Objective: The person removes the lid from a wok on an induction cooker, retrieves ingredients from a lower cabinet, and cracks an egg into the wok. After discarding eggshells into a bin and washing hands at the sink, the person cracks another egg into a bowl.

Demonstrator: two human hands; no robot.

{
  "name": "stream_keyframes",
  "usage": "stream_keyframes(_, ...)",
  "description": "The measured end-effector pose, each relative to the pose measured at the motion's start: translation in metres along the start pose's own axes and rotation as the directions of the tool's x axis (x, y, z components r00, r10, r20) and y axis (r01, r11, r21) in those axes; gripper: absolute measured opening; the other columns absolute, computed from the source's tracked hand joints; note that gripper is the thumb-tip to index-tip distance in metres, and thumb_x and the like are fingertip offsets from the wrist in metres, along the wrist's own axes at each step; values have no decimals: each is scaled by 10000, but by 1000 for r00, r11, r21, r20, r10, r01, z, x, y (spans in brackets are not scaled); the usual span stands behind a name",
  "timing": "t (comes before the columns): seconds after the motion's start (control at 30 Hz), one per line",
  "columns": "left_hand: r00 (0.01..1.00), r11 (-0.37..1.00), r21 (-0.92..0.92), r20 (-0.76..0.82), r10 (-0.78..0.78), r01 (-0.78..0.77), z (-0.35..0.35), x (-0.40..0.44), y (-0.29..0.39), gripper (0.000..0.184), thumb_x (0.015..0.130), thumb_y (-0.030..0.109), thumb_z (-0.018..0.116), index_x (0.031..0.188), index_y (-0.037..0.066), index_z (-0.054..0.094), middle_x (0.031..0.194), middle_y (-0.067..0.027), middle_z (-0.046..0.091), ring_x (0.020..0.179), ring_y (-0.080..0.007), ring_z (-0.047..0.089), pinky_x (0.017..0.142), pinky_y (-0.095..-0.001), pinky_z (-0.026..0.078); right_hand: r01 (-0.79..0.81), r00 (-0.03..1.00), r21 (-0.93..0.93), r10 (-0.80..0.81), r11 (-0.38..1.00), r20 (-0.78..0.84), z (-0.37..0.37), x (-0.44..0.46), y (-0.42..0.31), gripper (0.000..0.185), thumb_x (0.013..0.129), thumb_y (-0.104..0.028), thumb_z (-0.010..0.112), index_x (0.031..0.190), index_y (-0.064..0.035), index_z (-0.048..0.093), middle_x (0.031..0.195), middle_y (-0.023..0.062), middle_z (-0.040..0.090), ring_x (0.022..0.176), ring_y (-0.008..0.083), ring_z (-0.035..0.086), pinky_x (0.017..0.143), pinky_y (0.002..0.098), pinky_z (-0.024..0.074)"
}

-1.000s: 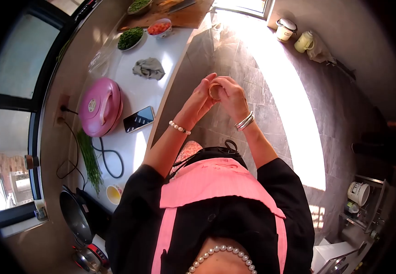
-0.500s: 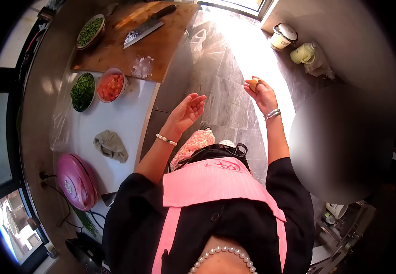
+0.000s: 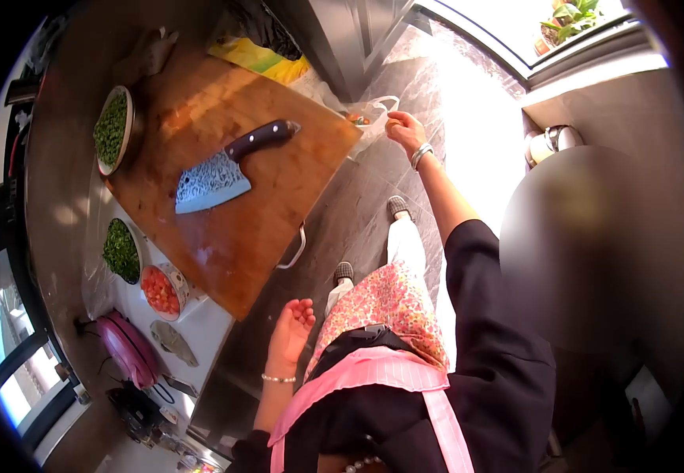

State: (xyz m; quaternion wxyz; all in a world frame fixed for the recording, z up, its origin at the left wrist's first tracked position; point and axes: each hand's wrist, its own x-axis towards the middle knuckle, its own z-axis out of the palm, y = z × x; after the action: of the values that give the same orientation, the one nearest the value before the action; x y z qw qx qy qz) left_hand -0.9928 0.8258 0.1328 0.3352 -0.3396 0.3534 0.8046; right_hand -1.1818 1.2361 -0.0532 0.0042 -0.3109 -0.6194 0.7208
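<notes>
Stretched forward, my right hand (image 3: pixel 407 132) has its fingers closed at a white plastic bag (image 3: pixel 373 130) hanging past the board's far corner. A small brown patch at the fingertips looks like the eggshell; the fingers mostly cover it. My left hand (image 3: pixel 291 327) is held near the counter edge, palm up, with loosely bent fingers and nothing in it. On the wooden cutting board (image 3: pixel 255 236) lies a cleaver (image 3: pixel 216 181) with a dark handle.
Bowls of chopped greens (image 3: pixel 112 130), darker greens (image 3: pixel 121 251) and diced tomato (image 3: pixel 161 292) line the counter. Nearby are a grey cloth (image 3: pixel 172 341) and a pink electric cooker (image 3: pixel 127 347). A metal handle (image 3: pixel 295 248) sticks out beside the board. A lidded pot (image 3: pixel 555 142) stands at right.
My view has shifted toward the cutting board. My right hand, with the eggshell, has moved forward and left to the plastic bag. My left hand sits lower in view.
</notes>
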Motion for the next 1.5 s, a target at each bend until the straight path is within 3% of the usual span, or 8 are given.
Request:
stream_keyframes(0.2,939,965,-257,-343,-39,-53,26,-6,-31,156,895,171,483,946,77,597,1003,-138,599,857,-223,564,777,-343,477,182,981,-756,-64,629,183,29,119,38,474,751,-232,558,1203,-98,512,1110,209,565,997,326,564,886,346,427)
stream_keyframes(0.4,911,903,-363,-407,66,-228,45,-30,-41,146,894,150,482,920,56,591,990,-134,600,824,-228,570,751,-344,481,242,970,-688,-177,684,166,-20,92,116,323,773,-185,517,1046,-30,594,846,155,650,776,266,630,692,329,487)
stream_keyframes(0.57,876,731,-498,-376,302,-466,26,-92,-68,142,898,140,476,940,54,581,1017,-153,586,859,-231,568,781,-338,474,-416,829,-448,532,791,170,-48,-19,145,234,809,-54,473,996,49,567,758,154,607,560,201,584,482,289,495)
stream_keyframes(0.77,768,479,-601,-489,413,-640,-35,-197,-114,140,898,144,476,954,36,546,1022,-151,580,855,-217,558,797,-334,464,-233,698,-758,648,609,306,28,-157,130,192,828,-76,495,979,19,567,739,123,617,547,206,593,443,295,494)
stream_keyframes(0.87,725,176,-738,-537,432,-651,-104,-268,-187,125,904,136,475,955,38,535,1033,-145,570,862,-197,548,775,-309,473,340,362,-601,489,723,793,124,-250,171,198,825,-104,515,982,0,576,768,116,631,597,193,609,492,280,503)
stream_keyframes(1.13,153,-467,-361,-892,426,-807,-185,-383,-359,147,900,130,459,973,43,553,1026,-133,577,889,-212,556,785,-326,482,425,-57,-616,699,663,713,324,-523,159,188,831,-88,515,984,13,561,817,112,620,643,173,611,557,279,524)
stream_keyframes(1.33,-78,-796,-32,-992,99,-604,-178,-421,-456,137,889,105,467,931,14,560,1013,-150,578,839,-225,555,762,-317,490,604,-194,-658,884,449,425,375,-663,259,165,837,-85,495,967,1,551,776,106,603,602,183,601,513,320,529)
stream_keyframes(1.5,-143,-815,469,-883,-448,-342,-118,-442,-541,136,889,106,469,948,3,535,998,-130,579,794,-203,550,743,-294,483,947,-202,-233,974,220,100,360,-830,374,157,830,-80,493,960,-19,556,750,107,606,602,195,608,520,326,533)
